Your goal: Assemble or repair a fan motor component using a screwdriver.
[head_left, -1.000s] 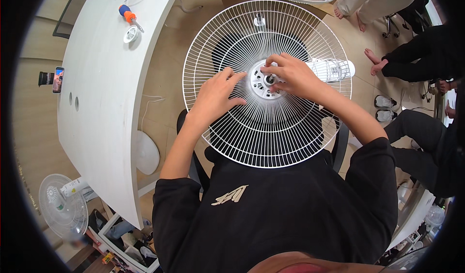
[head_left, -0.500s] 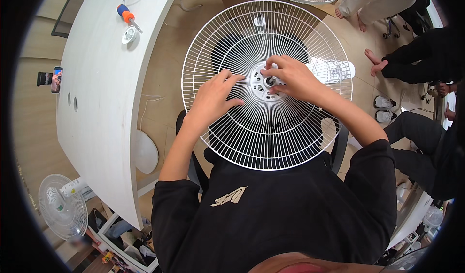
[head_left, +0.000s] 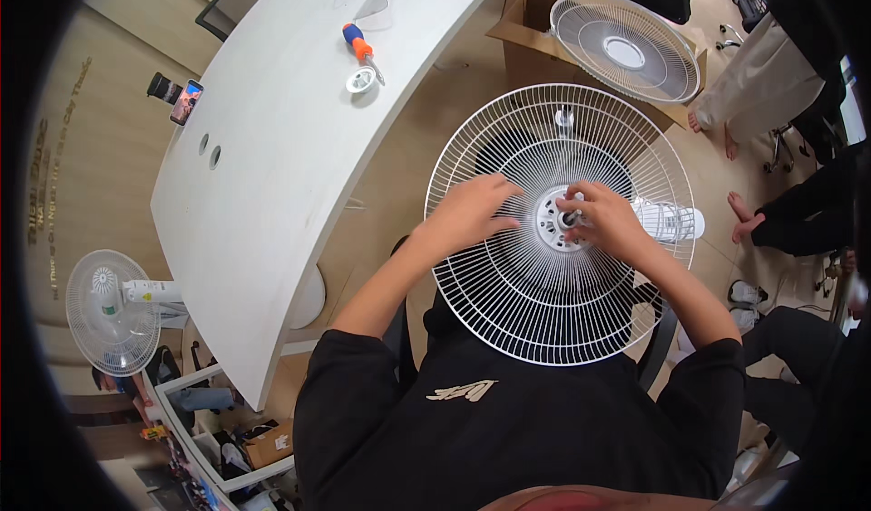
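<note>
A round white wire fan grille (head_left: 522,321) faces up in front of my body, with a white slotted hub plate (head_left: 548,230) at its centre. My right hand (head_left: 608,223) curls its fingers and thumb round the short central shaft (head_left: 570,219), hiding part of it. Just left of the hub, my left hand (head_left: 470,214) hovers over or rests on the wires; its thumb and fingers are apart and hold nothing. Beneath the grille, a white fan neck (head_left: 676,222) sticks out to the right.
On the white table (head_left: 272,175) lie an orange-and-blue screwdriver (head_left: 359,45), a white round cap (head_left: 361,80), clear fan blades (head_left: 374,1) and a phone (head_left: 187,103). A second grille (head_left: 581,35) leans on a cardboard box (head_left: 519,38). Another fan (head_left: 113,330) stands left; people sit at right.
My view has swung left, so the table and grille appear farther right and lower. The right hand stays at the hub, its fingers slightly shifted. The left hand stays open beside it.
</note>
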A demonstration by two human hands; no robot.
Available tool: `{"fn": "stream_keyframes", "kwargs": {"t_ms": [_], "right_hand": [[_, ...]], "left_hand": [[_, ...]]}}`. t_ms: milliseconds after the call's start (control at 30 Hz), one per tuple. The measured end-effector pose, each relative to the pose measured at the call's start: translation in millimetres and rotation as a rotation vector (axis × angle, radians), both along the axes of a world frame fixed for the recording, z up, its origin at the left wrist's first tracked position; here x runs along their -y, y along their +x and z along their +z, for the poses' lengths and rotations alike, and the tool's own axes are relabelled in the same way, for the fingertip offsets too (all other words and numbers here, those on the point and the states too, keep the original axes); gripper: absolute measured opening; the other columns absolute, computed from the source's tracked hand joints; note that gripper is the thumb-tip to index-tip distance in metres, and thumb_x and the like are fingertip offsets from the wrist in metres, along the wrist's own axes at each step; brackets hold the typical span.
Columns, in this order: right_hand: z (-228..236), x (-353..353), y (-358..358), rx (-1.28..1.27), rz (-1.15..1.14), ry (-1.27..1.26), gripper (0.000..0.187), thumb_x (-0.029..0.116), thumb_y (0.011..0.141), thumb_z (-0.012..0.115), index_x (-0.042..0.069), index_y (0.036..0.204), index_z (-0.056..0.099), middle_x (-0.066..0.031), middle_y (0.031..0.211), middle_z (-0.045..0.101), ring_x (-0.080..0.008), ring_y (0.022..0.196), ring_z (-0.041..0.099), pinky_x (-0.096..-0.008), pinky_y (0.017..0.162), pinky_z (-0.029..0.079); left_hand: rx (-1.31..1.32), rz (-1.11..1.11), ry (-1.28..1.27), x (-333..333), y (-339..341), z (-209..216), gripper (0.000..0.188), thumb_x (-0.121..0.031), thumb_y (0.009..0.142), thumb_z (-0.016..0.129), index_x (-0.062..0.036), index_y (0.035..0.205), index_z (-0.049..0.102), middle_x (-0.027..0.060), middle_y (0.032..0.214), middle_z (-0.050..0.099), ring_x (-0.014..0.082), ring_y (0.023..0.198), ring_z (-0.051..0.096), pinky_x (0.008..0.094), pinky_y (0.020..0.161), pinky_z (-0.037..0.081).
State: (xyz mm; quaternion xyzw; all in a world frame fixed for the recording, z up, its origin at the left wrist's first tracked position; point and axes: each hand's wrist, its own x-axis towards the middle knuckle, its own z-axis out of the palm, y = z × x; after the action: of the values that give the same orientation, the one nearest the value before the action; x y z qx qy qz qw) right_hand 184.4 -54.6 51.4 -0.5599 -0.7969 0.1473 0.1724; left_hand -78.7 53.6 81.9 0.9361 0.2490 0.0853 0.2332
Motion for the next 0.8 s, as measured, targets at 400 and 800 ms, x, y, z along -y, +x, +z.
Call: {"fn": "stream_keyframes", "kwargs": {"t_ms": [400, 800], "right_hand": [[-1.5, -9.3, 3.5, -0.018, 0.016, -0.019, 0.056, 0.028, 0.069, 0.088, 0.01, 0.119, 0.068, -0.0043, 0.117, 0.062, -0.0261, 0.106, 0.061, -0.0393, 0.092, 0.051], [-3.4, -2.1, 3.2, -0.003, -0.02, -0.027, 0.039, 0.029, 0.071, 0.087, 0.015, 0.103, 0.069, -0.0015, 0.116, 0.061, -0.0234, 0.106, 0.061, -0.0373, 0.088, 0.052]], "left_hand": [[0.404, 0.689, 0.43, -131.8, -56.4, 58.4, 0.023, -0.02, 0.085, 0.078, -0.0016, 0.097, 0.071, 0.0094, 0.087, 0.068, 0.0212, 0.079, 0.061, 0.0354, 0.073, 0.05], [0.311, 0.435, 0.536, -158.8, 3.4, 37.1, 0.017, -0.017, 0.087, 0.074, -0.002, 0.095, 0.07, 0.0107, 0.09, 0.067, 0.0276, 0.086, 0.062, 0.0406, 0.08, 0.049]]}}
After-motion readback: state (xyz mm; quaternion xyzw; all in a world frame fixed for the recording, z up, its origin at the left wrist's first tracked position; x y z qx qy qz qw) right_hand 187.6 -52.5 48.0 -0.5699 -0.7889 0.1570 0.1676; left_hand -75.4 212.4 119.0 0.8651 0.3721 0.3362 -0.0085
